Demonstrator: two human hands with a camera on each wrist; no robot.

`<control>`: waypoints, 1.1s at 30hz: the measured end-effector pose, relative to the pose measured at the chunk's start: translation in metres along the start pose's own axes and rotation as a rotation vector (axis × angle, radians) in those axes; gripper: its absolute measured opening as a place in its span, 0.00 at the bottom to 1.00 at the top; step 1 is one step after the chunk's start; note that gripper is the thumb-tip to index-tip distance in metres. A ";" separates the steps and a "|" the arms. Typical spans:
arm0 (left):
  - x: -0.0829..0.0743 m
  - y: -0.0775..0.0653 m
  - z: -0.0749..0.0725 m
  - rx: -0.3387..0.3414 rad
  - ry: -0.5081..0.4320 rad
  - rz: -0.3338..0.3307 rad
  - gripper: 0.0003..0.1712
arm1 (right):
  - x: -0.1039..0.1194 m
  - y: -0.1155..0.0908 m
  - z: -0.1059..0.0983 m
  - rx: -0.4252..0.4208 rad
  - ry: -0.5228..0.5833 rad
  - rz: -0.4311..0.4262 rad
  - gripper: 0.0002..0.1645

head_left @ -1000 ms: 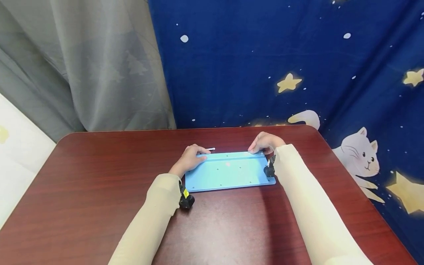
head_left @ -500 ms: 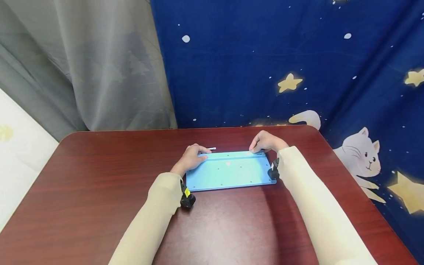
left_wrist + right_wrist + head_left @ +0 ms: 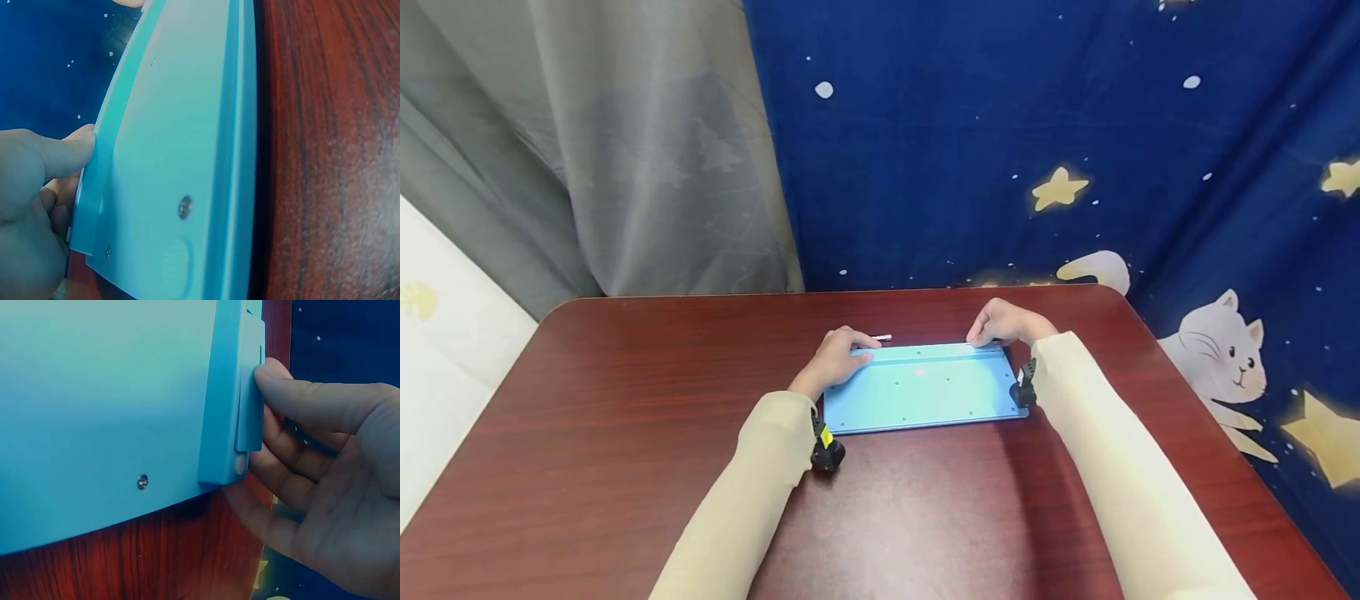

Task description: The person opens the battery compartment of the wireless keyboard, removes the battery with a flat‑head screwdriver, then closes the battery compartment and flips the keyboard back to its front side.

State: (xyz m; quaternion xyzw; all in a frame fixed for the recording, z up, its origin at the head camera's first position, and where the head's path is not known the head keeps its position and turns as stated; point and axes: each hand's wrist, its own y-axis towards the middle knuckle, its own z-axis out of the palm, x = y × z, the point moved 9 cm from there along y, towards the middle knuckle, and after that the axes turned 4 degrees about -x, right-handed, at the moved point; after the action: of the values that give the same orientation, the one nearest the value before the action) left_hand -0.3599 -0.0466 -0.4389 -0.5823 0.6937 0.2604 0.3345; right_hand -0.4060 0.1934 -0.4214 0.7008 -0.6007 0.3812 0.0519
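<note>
A light blue keyboard [image 3: 925, 396] lies with its screwed underside up on the table; its keys are hidden. My left hand [image 3: 833, 358] grips its far left corner, the thumb on top and the fingers beyond the edge, as the left wrist view shows. At the far right corner my right hand [image 3: 1006, 321] holds the raised edge. In the right wrist view its thumb presses a narrow blue flap [image 3: 251, 394] on that edge, while the other fingers curl behind and under it. A small silvery cylinder [image 3: 882, 337] lies just past the left fingertips, partly hidden.
The dark red wooden table [image 3: 662, 400] reaches away to a rounded far edge. Behind it hang a grey curtain [image 3: 647, 167] and a blue star-patterned cloth [image 3: 925, 150]. Each wrist carries a black camera, such as the left wrist camera [image 3: 827, 454].
The right wrist has shifted slightly to the right, with its fingers staying at the far right corner. The left hand keeps its hold, and the keyboard stays in place.
</note>
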 end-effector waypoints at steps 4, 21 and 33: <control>0.000 0.000 0.000 0.003 -0.001 0.002 0.12 | 0.001 -0.002 -0.002 -0.017 -0.026 -0.050 0.08; 0.001 0.001 0.001 -0.002 0.007 0.017 0.12 | 0.007 -0.003 -0.002 -0.028 -0.038 -0.205 0.08; 0.002 0.002 0.001 0.001 0.005 0.009 0.13 | 0.008 0.007 -0.002 -0.011 -0.067 -0.115 0.06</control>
State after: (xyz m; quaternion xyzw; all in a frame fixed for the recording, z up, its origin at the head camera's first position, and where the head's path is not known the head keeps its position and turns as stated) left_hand -0.3615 -0.0469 -0.4411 -0.5795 0.6973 0.2602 0.3320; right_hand -0.4133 0.1860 -0.4180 0.7462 -0.5629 0.3508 0.0575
